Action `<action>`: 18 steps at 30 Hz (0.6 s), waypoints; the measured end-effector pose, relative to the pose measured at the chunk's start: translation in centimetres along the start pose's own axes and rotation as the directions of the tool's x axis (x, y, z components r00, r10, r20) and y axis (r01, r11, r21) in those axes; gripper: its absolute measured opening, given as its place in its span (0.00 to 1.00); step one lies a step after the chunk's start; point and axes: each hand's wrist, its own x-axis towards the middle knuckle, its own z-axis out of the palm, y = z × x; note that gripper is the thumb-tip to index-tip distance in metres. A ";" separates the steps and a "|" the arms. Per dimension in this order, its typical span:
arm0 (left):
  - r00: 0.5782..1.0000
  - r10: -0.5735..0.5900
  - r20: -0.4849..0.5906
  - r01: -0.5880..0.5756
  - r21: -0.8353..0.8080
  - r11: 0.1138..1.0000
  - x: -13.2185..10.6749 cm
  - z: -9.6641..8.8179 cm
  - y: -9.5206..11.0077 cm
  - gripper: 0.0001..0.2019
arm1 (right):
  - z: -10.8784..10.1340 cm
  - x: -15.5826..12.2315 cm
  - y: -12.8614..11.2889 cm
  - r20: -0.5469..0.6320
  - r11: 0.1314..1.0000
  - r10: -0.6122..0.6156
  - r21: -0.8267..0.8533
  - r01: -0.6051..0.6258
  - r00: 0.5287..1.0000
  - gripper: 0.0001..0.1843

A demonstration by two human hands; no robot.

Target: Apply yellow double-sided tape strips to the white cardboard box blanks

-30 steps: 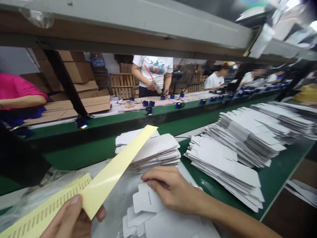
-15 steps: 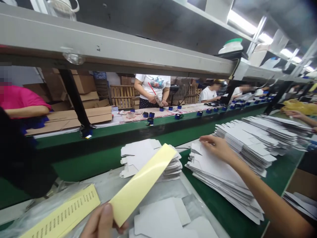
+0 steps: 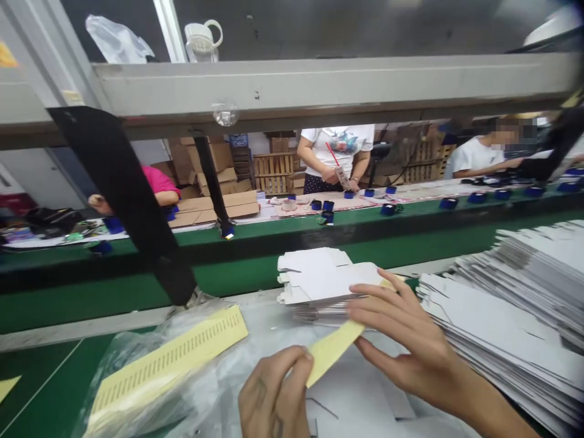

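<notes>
Left hand (image 3: 274, 398) pinches near end of yellow backing strip (image 3: 335, 348). Right hand (image 3: 401, 340) open, fingers spread, touching strip's far end, just before white carton-blank stack (image 3: 319, 280). Label sheet (image 3: 168, 365) lies left on plastic bag (image 3: 210, 389).

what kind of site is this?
Likely a factory packing line: a long green conveyor belt with small blue items along it, stacks of flat white carton blanks, workers across. Left hand pinches a yellow strip.
</notes>
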 end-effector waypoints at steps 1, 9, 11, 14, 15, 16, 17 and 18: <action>1.000 0.008 0.007 -0.008 0.001 1.000 0.1 0.0 -0.1 0.11 | 0.3 -0.6 0.3 -0.010 1.000 -0.010 -0.005 0.010 1.000 0.17; 0.998 0.038 -0.045 -0.040 -0.056 0.998 0.0 0.3 -1.4 0.14 | 0.4 -2.0 1.1 -0.149 0.997 -0.074 -0.039 0.069 0.986 0.20; 0.997 -0.054 -0.051 0.050 -0.068 0.996 -0.2 0.3 -1.6 0.15 | 0.3 -1.8 0.5 -0.198 0.999 -0.041 0.006 0.043 0.979 0.20; 0.965 -0.250 0.083 0.261 -0.187 0.947 -0.5 0.3 -1.2 0.18 | 0.5 -1.9 -0.6 -0.223 0.993 0.025 0.119 0.002 0.975 0.18; 0.940 -0.296 0.170 0.332 -0.253 0.909 -0.5 0.3 -1.0 0.21 | 0.6 -1.9 -1.0 -0.196 0.985 0.035 0.170 -0.001 0.980 0.16; 0.912 -0.319 0.257 0.390 -0.312 0.866 -0.5 0.3 -0.8 0.23 | 0.7 -1.8 -1.4 -0.159 0.975 0.034 0.220 0.002 0.987 0.15; 0.889 -0.318 0.329 0.429 -0.359 0.829 -0.5 0.4 -0.5 0.24 | 0.8 -1.8 -1.8 -0.116 0.965 0.027 0.263 0.004 0.993 0.13; 0.874 -0.307 0.377 0.452 -0.395 0.800 -0.4 0.3 -0.3 0.22 | 0.9 -1.8 -2.1 -0.073 0.957 0.018 0.291 0.004 0.997 0.13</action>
